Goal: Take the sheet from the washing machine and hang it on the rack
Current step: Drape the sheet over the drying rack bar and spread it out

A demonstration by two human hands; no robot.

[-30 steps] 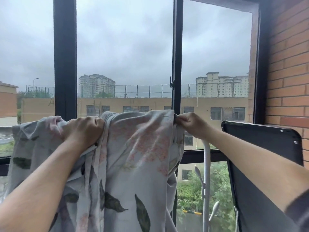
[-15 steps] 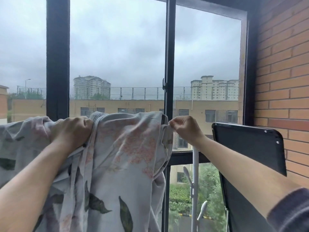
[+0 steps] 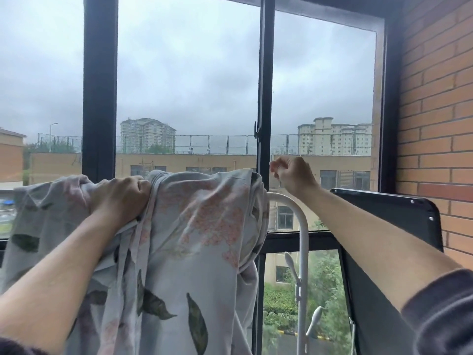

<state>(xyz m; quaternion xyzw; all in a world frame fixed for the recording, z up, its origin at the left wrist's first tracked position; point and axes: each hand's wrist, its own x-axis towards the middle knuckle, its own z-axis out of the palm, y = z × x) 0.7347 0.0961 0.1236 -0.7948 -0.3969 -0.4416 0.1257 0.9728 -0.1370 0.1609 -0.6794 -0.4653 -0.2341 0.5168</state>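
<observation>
The sheet (image 3: 199, 226) hangs in the lower centre and lower left of the frame, draped over the top of the white rack (image 3: 303, 226). Its floral and leaf print faces the camera. The left hand (image 3: 120, 198) grasps a bunched fold at the sheet's upper edge, fingers curled into the cloth. The right hand (image 3: 294, 175) is clenched, holds nothing, and sits just right of the sheet's corner, above the rack's bare curved tube. A black panel (image 3: 384, 216) stands at lower right against the brick wall (image 3: 435, 98).
</observation>
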